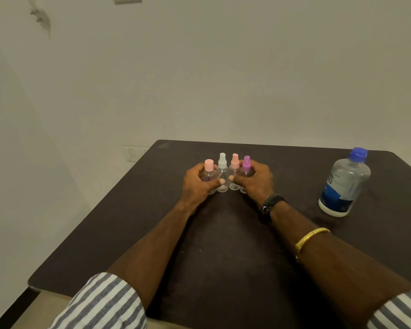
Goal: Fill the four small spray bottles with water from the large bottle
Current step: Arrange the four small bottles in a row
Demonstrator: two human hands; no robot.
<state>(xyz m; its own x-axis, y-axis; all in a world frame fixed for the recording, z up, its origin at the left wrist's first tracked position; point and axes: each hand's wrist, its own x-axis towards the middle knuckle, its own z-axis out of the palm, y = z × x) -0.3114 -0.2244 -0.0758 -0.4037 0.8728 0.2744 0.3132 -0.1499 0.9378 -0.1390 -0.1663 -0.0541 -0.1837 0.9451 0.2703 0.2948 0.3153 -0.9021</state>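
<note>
Four small spray bottles stand in a row at mid-frame on a dark brown table (133,222) against a pale wall (223,67).
The left hand (197,184) grasps the pink-capped bottle (208,166); the right hand (256,181) grasps the purple-topped bottle (246,165). The white-topped bottle (222,172) and the peach-topped bottle (234,163) stand between. The large bottle (344,184) stands at right, blue-capped, its blue-and-white label's lettering unreadable.

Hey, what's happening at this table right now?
A person's left hand and right hand are curled around four small spray bottles, bunched upright on the dark table. Their spray tops are all on. The large water bottle stands off to the right, blue cap on, untouched. Filling seems not yet begun.
</note>
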